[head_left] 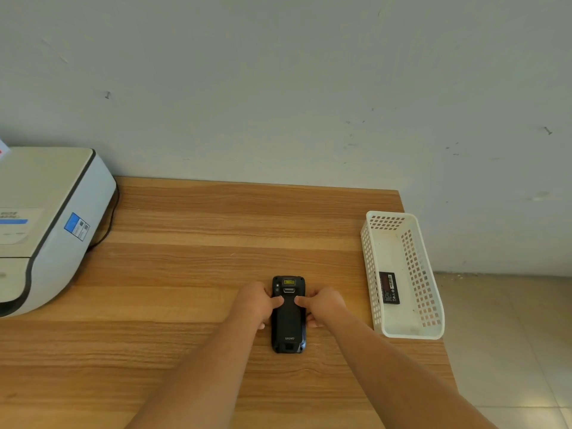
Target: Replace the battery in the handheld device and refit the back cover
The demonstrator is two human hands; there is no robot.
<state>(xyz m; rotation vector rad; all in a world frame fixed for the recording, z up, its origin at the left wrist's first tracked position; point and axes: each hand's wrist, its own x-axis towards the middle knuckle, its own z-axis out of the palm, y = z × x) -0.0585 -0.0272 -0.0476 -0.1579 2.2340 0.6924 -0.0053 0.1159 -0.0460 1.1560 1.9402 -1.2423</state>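
Observation:
A black handheld device [289, 326] lies face down on the wooden table [192, 274], its back cover on and its scanner end pointing away from me. My left hand [258, 301] holds its left side and my right hand [323, 303] holds its right side. Both thumbs press on the upper part of the back cover, close together. A black battery [389, 287] lies flat inside the white basket [431, 305] to the right of the device.
A white and grey printer [46, 224] stands at the table's left, with a black cable behind it. The white perforated basket sits at the table's right edge. Beyond that edge is tiled floor [510, 351]. A pale wall runs behind the table.

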